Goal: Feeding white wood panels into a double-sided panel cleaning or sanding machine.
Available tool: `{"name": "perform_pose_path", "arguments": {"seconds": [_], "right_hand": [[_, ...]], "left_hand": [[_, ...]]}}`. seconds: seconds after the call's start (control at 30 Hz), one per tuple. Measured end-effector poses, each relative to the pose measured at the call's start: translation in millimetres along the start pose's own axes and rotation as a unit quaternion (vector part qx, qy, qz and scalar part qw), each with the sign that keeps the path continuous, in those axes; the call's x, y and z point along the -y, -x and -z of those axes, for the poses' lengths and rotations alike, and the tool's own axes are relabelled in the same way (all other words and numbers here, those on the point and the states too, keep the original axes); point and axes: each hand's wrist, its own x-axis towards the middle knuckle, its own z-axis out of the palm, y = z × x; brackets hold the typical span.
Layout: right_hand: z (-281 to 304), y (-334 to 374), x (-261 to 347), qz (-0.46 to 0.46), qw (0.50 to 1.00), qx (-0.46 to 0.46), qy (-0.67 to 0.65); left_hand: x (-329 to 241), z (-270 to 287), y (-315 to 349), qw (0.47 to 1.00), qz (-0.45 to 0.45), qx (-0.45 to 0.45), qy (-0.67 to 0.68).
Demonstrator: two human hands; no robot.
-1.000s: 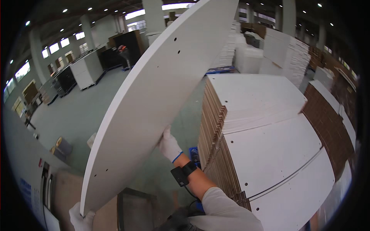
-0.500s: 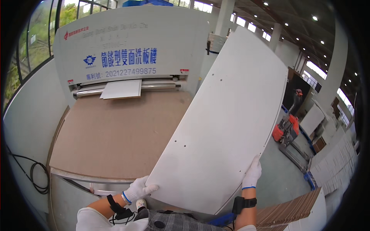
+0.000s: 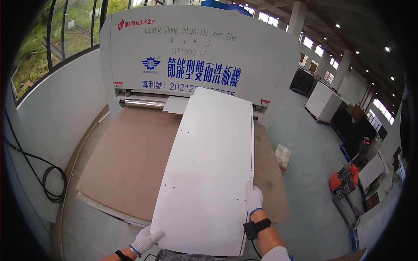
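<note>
Long white panel [image 3: 209, 174], rectangular, flat, with small drilled holes near the left edge and a row of tiny holes and a thin groove along the right edge. Lies lengthwise over a brown board [image 3: 130, 161], far end reaching the grey machine's [image 3: 196, 56] feed slot, near end jutting past the board's front edge. Held at the near left corner by the left hand [image 3: 146, 240] and along the right edge by the right hand [image 3: 253, 198], both in white gloves

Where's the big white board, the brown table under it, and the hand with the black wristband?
white board [image 3: 209, 174], head view, middle of its top face
brown table [image 3: 130, 161], head view, bare part left of the board
right hand [image 3: 253, 198], head view, back of the glove
</note>
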Motion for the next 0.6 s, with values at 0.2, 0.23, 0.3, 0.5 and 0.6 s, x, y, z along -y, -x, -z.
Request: {"name": "perform_pose_path", "arguments": {"seconds": [0.2,0.23,0.3,0.5,0.6], "right_hand": [[-67.0,-20.0,10.2,0.013,0.994,0.081,0.078],[-74.1,-22.4,9.5,0.014,0.993,0.084,0.079],[-90.4,-23.7,9.5,0.027,0.992,0.092,0.086],[-105.6,-28.4,21.5,0.014,0.988,0.125,0.091],[-110.5,-29.2,22.8,0.009,0.988,0.126,0.084]], "left_hand": [[14.6,24.6,0.2,0.998,0.021,-0.058,0.006],[15.1,25.8,1.8,0.997,0.019,-0.069,0.0],[15.2,30.7,2.1,0.997,0.022,-0.075,0.012],[17.8,40.2,-5.9,0.996,0.033,-0.086,0.012],[18.0,43.3,-10.0,0.996,0.031,-0.087,0.01]]}}
